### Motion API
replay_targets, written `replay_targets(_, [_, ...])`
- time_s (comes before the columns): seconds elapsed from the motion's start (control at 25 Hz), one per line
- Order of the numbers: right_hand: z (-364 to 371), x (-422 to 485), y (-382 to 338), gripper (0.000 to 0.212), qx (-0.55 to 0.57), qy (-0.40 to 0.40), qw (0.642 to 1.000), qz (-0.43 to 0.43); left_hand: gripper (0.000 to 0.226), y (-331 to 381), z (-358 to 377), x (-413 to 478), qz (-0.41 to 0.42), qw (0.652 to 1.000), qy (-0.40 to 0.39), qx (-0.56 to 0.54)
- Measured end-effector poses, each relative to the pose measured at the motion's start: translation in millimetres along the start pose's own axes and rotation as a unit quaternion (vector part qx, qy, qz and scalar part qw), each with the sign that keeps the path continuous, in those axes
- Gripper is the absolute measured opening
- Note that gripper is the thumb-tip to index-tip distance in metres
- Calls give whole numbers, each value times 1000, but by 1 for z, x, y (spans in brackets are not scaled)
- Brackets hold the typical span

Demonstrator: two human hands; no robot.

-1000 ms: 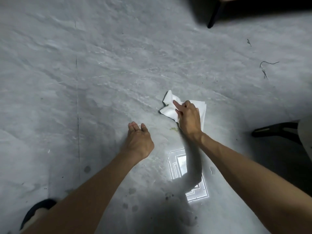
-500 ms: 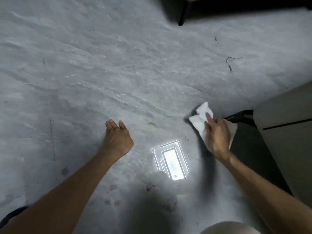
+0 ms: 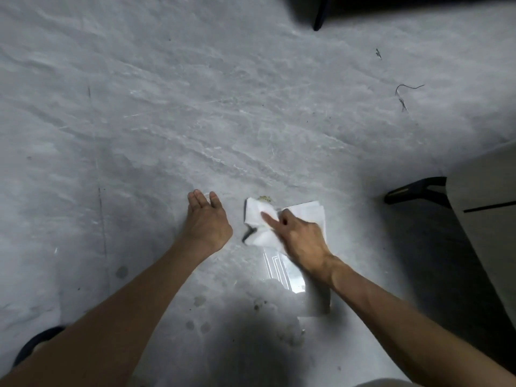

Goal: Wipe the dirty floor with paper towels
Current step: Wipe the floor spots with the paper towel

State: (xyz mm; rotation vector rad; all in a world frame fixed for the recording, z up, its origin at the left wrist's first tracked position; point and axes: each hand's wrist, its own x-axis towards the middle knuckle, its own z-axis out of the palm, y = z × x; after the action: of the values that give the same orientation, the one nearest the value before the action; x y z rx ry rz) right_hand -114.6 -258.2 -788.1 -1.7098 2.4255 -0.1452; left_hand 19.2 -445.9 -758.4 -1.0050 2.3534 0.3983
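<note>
- Head view: grips towel [image 3: 258, 219] with right hand [image 3: 301, 241], index stretched over it, other fingers curled into the paper, pressing it to floor [image 3: 167, 135].
- Shows crumbs [image 3: 264, 198] touching towel's far edge, just beyond the index tip.
- Plants left hand [image 3: 208, 222] flat, fingers straight, just left of towel, holding nothing.
- Likely calls for a short forward push over the crumbs.

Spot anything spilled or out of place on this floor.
A yellowish crumbly blob sits at the far edge of the paper towel; dark round spots stain the floor nearer the person; a thin dark strand lies far right.
</note>
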Motion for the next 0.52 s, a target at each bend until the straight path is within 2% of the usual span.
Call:
replay_targets(0.04, [-9, -3, 25, 63, -15, 6, 994, 106, 74, 0, 1, 1, 0, 1000, -5, 0])
replay_targets(0.12, [-23, -18, 61, 51, -3, 50, 950, 307, 75, 2, 1, 1, -4, 1000, -14, -3])
replay_targets(0.16, [-23, -22, 63, 47, 1, 76, 929, 362, 75, 2, 1, 2, -5, 1000, -19, -8])
replay_targets(0.2, [-21, -21, 53, 46, -1, 91, 920, 381, 75, 3, 0, 2, -7, 1000, -21, -17])
replay_targets(0.28, [-8, -11, 9, 56, 7, 75, 944, 322, 75, 3, -1, 1, -7, 1000, -19, -23])
replay_targets(0.32, [1, -6, -20, 64, 9, 63, 966, 250, 75, 3, -3, 0, -5, 1000, -17, -24])
replay_targets(0.4, [19, -5, -64, 76, -10, 30, 998, 52, 74, 2, -5, -3, -3, 999, -19, -33])
replay_targets(0.48, [18, 5, -50, 74, -15, 26, 993, -114, 71, -2, -6, -5, 3, 999, -15, -43])
replay_targets(0.52, [14, 13, -27, 71, -27, 31, 990, -133, 71, -3, -6, -6, 6, 999, -11, -49])
